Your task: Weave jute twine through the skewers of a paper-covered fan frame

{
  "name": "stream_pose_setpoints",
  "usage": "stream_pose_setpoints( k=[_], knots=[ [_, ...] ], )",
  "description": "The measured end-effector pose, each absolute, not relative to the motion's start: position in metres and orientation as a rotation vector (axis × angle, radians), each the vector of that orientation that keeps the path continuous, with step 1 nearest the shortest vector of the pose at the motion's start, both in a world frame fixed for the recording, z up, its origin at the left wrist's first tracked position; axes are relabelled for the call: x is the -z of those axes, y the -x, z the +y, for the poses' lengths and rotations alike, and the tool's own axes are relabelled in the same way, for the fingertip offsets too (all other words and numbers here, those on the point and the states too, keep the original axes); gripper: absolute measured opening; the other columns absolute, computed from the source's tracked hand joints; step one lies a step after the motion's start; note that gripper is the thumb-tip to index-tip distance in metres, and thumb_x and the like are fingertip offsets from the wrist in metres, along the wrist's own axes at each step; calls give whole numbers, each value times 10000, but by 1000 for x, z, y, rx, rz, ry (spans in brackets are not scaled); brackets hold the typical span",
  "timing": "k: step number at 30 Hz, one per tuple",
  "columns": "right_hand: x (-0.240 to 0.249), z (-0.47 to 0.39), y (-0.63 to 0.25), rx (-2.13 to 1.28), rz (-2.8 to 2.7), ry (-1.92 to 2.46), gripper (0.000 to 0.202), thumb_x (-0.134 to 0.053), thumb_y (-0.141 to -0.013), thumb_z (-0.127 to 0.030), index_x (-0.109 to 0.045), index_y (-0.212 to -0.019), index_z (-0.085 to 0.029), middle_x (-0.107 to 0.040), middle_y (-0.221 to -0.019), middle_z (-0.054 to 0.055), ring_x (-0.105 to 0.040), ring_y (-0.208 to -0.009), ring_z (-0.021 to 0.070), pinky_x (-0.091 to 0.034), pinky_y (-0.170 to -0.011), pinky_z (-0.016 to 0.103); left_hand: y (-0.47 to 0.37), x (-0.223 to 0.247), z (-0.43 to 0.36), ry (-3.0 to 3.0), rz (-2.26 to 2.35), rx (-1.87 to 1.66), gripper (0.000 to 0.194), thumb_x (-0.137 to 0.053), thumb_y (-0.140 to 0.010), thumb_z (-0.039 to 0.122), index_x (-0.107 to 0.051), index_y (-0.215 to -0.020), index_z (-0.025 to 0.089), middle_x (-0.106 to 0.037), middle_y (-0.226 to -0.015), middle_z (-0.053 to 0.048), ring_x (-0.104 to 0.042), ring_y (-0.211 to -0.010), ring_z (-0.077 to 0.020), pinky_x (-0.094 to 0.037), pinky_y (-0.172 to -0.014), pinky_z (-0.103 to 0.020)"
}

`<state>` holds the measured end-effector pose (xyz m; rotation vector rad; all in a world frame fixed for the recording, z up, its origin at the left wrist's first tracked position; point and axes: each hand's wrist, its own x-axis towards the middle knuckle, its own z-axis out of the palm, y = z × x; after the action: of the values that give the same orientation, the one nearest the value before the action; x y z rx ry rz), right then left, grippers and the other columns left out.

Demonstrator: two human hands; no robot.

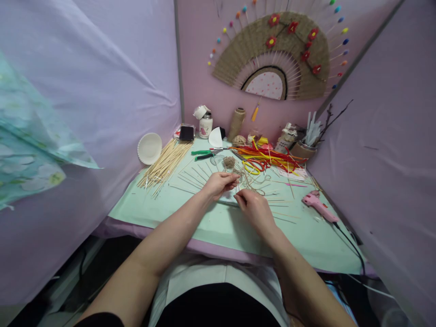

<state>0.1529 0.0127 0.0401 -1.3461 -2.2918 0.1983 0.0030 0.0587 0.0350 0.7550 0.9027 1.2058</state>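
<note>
Two closed pinches: left hand [222, 182] on twine [238, 183], nearer the twine ball [229, 162] at its twelve o'clock, right hand's [255, 207] hold unclear.

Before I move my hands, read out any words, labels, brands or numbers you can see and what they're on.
Nothing here can be read.
White jar with pink motif: any lettering too small.
Beige container at back right: markings too blurred.
Pink glue gun: any marking too small.
Pale sheet: too blurred.

Pink glossy plastic glue gun [319, 206], pale wooden sticks [165, 165], rough twine [229, 162], probably jute
</note>
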Motion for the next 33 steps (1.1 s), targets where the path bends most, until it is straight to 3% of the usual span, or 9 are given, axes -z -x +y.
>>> stream_pose_setpoints(
  k=[7, 11, 17, 24, 26, 29, 33],
  knots=[
    [-53, 15, -165, -239, -2138, 1201, 230, -522, -929, -356, -629, -795, -202, -676, -819, 61, -601, -797, 209, -413, -738, 312, -3, -36, 59, -843, 859, -1289, 446, -895, -479, 411, -740, -745, 88, -614, -619, -15, -450, -537, -50, -309, -511, -218],
    [-58, 29, -167, -301, -1947, 1185, 234, -581, -868, -402, -654, -817, -186, -680, -874, 84, -598, -871, 229, -421, -808, 347, -5, -37, 57, -891, 866, -1314, 476, -892, -463, 438, -751, -762, 95, -608, -605, -6, -452, -544, -50, -309, -529, -217],
    [-49, 48, -162, -1094, -1700, 1205, 191, -650, -743, -373, -673, -713, -186, -633, -662, 7, -540, -642, 155, -417, -651, 298, -6, -35, 59, -900, 887, -1290, 469, -894, -460, 408, -761, -784, 96, -642, -636, -23, -476, -565, -61, -325, -563, -233],
    [-62, 52, -171, -1800, -1102, 971, 223, -770, -633, -309, -593, -692, -187, -601, -703, -15, -533, -647, 100, -457, -666, 256, -4, -35, 57, -851, 813, -1150, 456, -916, -445, 340, -763, -804, 104, -673, -711, -40, -539, -648, -73, -382, -644, -238],
    [-67, 51, -174, -1913, -1042, 903, 250, -784, -637, -278, -557, -699, -193, -512, -620, -53, -454, -566, 74, -422, -594, 228, -3, -36, 57, -836, 787, -1106, 458, -918, -458, 315, -765, -834, 104, -665, -709, -32, -539, -651, -65, -389, -647, -228],
    [-80, 46, -186, -1921, -1040, 817, 239, -772, -661, -251, -553, -748, -209, -333, -540, -98, -251, -467, 57, -269, -468, 203, 0, -37, 57, -793, 759, -1084, 423, -912, -497, 253, -757, -857, 93, -640, -680, -16, -519, -611, -44, -370, -585, -197],
    [-108, 33, -223, -1680, -1185, 881, 218, -739, -683, -298, -616, -857, -252, -297, -517, -91, -135, -455, 75, -114, -461, 247, 5, -40, 61, -647, 730, -1148, 247, -848, -614, 135, -736, -829, 86, -595, -625, 3, -473, -533, -19, -320, -479, -154]
  ],
)
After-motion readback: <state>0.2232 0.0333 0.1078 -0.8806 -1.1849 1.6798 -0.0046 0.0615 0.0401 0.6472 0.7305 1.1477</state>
